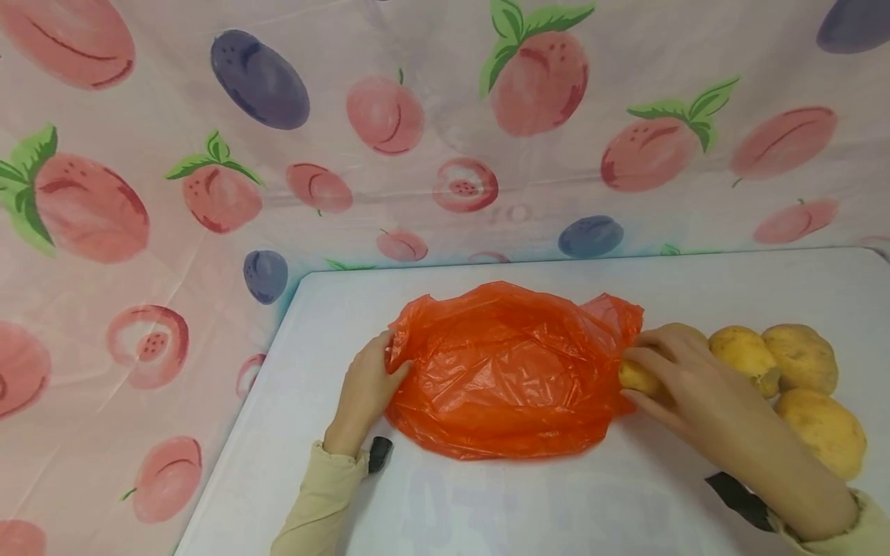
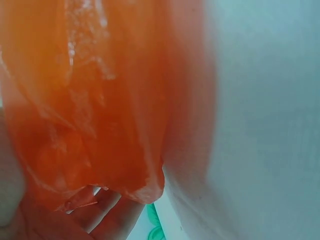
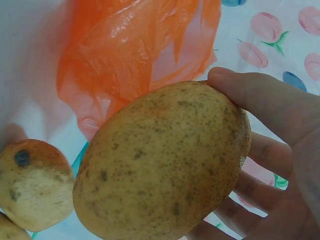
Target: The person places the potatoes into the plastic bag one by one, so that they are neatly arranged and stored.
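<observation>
An orange-red plastic bag (image 1: 514,378) lies spread on the table with its mouth open upward. My left hand (image 1: 368,382) holds the bag's left edge, thumb on the inner side and fingers outside; in the left wrist view the orange film (image 2: 100,125) covers part of those fingers. My right hand (image 1: 684,378) grips a yellow potato (image 1: 641,377) right at the bag's right edge. Seen from the right wrist, this potato (image 3: 165,160) is large, oval and speckled, with the thumb over its top and the fingers behind it.
To the right of the bag a group of potatoes (image 1: 799,357) sits close together, partly behind my right forearm. They rest on a white table (image 1: 487,502). Behind and to the left hangs a pink cloth (image 1: 445,69) printed with fruit.
</observation>
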`<state>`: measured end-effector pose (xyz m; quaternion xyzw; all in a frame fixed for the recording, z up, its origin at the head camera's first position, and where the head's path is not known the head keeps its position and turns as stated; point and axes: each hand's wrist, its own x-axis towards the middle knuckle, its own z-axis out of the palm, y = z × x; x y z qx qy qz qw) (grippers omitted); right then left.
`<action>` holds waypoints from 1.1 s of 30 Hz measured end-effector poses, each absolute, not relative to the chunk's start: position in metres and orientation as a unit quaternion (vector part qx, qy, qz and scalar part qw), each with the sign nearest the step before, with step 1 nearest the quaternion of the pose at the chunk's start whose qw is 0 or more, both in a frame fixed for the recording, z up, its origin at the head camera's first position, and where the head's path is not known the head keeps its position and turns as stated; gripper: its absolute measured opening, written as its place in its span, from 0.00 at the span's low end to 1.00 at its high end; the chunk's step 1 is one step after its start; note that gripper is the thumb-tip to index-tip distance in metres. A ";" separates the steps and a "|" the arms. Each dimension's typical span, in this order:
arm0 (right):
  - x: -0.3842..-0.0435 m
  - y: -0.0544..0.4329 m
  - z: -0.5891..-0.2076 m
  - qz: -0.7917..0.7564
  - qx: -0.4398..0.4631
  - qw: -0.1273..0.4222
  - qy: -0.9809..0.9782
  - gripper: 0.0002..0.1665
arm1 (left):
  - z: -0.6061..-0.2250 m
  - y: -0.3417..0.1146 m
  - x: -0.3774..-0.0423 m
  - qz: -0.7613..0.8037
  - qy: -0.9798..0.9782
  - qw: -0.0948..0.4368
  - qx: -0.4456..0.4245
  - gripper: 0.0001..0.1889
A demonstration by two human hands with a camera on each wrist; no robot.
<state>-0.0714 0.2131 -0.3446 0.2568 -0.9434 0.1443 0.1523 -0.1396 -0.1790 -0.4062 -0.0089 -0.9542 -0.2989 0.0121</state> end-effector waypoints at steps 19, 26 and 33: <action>-0.085 0.190 -0.330 0.151 0.280 0.169 -0.933 0.25 | -0.406 -0.179 -0.140 -0.299 -0.954 0.010 -0.009 0.32; -0.094 0.177 -0.325 0.155 0.293 0.151 -0.931 0.26 | -0.405 -0.178 -0.140 -0.299 -0.954 0.009 -0.009 0.32; -0.102 0.164 -0.323 0.156 0.291 0.121 -0.936 0.26 | -0.405 -0.179 -0.140 -0.302 -0.953 0.009 -0.012 0.32</action>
